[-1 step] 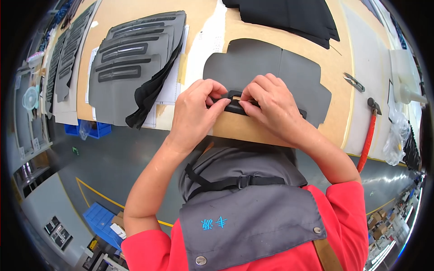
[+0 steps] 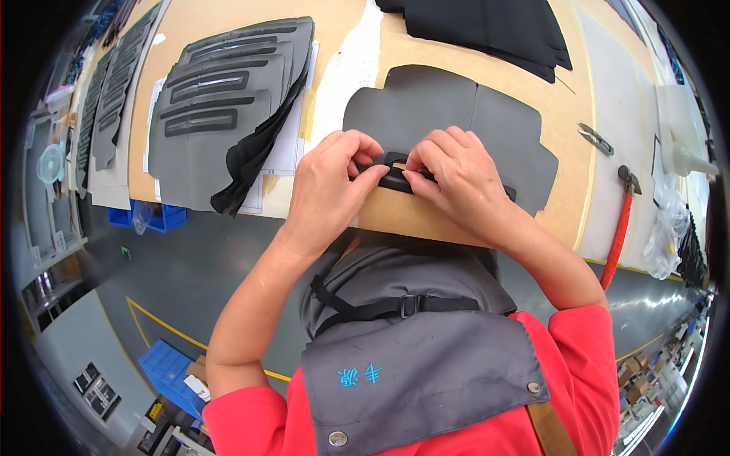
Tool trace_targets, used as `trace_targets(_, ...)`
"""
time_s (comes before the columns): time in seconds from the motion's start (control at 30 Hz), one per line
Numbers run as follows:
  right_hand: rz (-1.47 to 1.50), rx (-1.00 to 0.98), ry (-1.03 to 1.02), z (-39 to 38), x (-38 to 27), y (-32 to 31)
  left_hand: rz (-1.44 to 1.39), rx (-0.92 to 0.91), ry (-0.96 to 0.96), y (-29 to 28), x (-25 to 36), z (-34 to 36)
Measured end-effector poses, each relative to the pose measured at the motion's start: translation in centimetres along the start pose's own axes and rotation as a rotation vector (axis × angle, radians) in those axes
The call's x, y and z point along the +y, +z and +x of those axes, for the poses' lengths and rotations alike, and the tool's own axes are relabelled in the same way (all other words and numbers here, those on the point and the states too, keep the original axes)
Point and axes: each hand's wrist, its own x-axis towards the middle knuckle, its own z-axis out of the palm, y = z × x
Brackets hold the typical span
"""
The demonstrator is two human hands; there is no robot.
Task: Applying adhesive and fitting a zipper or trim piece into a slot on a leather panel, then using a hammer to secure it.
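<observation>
While both hands work at the near edge of the bench (image 2: 228, 23), a small black strap piece (image 2: 395, 173) sits between them, lying on the lower edge of a flat dark grey panel (image 2: 449, 114). The left hand (image 2: 331, 186) has its fingers (image 2: 363, 146) curled and closed, pinching the left end of the strap piece between thumb and forefinger. The right hand (image 2: 456, 178) lies palm down, its fingers (image 2: 426, 156) bent and pressed closed on the right end of the same piece. Both forearms rise from the lower edge and meet over the panel.

Left of the panel, a stack of grey cut panels (image 2: 220, 99) with slots rests on white paper sheets (image 2: 346, 68). Black fabric pieces (image 2: 494, 26) lie at the far edge. To the right lie small snips (image 2: 597, 139) and a red-handled hammer (image 2: 620, 228).

Blue bins (image 2: 163, 216) stand beneath the bench, and a blue crate (image 2: 163, 368) holding small items sits on the grey floor (image 2: 190, 281) near a yellow line (image 2: 163, 327).
</observation>
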Motion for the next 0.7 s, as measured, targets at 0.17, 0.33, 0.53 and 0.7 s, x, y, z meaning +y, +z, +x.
trace_targets(0.17,0.09,-0.026,0.017,-0.3,0.4,0.1,-0.044,-0.137,-0.115,-0.5,0.3,1.0)
trace_targets(0.33,0.163,-0.014,-0.079,-0.2,1.3,0.3,-0.046,-0.198,-0.195,-0.8,0.5,1.6)
trace_targets(0.53,0.115,0.01,-0.232,-0.3,2.2,0.4,-0.043,-0.262,-0.211,-1.2,0.7,2.3)
trace_targets(0.7,0.037,0.026,-0.379,-0.5,3.0,0.5,-0.028,-0.325,-0.229,-1.4,0.8,3.0)
